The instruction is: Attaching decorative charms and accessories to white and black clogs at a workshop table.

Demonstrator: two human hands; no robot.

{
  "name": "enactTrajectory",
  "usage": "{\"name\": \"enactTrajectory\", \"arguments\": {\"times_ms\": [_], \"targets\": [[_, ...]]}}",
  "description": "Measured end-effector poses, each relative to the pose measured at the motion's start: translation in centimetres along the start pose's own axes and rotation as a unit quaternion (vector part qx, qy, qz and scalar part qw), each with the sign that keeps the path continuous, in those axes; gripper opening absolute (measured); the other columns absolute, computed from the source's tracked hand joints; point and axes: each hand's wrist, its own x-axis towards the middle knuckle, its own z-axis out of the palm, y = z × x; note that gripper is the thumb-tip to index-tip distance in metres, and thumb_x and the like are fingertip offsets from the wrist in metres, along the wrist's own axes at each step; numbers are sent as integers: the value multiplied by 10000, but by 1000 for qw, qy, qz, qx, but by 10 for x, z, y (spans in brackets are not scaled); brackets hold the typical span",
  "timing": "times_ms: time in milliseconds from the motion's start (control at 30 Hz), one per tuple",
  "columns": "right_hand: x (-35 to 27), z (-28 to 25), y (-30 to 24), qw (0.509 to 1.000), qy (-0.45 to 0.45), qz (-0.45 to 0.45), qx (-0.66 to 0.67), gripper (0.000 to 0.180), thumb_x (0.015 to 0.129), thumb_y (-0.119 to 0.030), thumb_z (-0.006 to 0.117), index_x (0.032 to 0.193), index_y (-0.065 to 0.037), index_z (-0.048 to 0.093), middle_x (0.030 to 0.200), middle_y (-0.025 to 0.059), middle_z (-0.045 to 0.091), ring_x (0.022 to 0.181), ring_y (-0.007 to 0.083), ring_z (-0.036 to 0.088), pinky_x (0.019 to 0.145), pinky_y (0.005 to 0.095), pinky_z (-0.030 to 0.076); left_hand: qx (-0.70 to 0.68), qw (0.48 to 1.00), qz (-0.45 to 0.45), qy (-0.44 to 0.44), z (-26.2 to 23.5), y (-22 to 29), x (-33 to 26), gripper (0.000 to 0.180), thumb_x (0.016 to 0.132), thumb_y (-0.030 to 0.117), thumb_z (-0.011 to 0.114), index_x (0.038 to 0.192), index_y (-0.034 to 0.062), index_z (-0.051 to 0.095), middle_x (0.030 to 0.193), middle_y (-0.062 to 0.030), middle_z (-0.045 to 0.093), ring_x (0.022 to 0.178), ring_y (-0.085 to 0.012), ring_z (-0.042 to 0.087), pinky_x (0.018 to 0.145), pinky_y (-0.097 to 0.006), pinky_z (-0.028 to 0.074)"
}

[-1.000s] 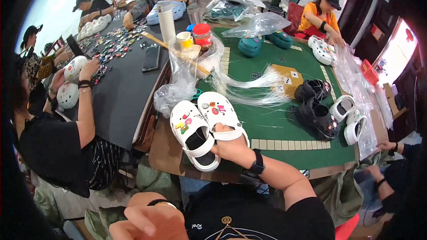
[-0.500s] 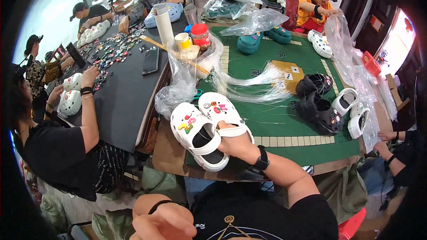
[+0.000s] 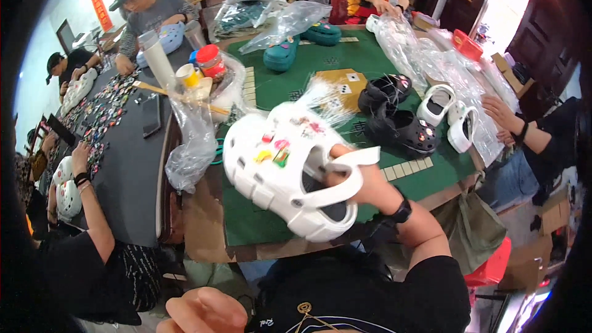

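Note:
My right hand [image 3: 364,176] grips a pair of white clogs [image 3: 259,172], its fingers reaching into the opening beneath the heel strap. The clogs hang above the near edge of the green table, toes pointing away to the left. Colourful shoe charms [image 3: 274,153] sit on the front clog's upper; a second clog lies mostly hidden behind it. Down at the lower edge, close to my body, my left hand [image 3: 203,311] has its fingers curled together. Nothing shows in it, and part of it is cut off by the frame.
On the green table [image 3: 246,222] are black clogs [image 3: 401,126], white clogs [image 3: 447,114], teal clogs [image 3: 299,46] and clear plastic bags [image 3: 191,148]. A red-lidded jar [image 3: 211,60] stands at the back left. People work around both tables; charms [image 3: 102,111] cover the grey one.
My right hand has raised the white clogs off the table, nearer to me, and tilted them. My left hand has moved lower and left in the picture. The view has swung rightward.

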Motion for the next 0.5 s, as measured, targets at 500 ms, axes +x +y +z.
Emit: {"name": "enactTrajectory", "arguments": {"times_ms": [500], "targets": [[6,-202,168,825,175,334,-421,567,833,-442,567,1022,87,645,1036,327,594,1041,445,570,921,473,418,97,975,201,-10,-10,-26,1,538,904,120,679,1396,262,513,1461,18,399,1299,-242,398,987,-377,448]]}}
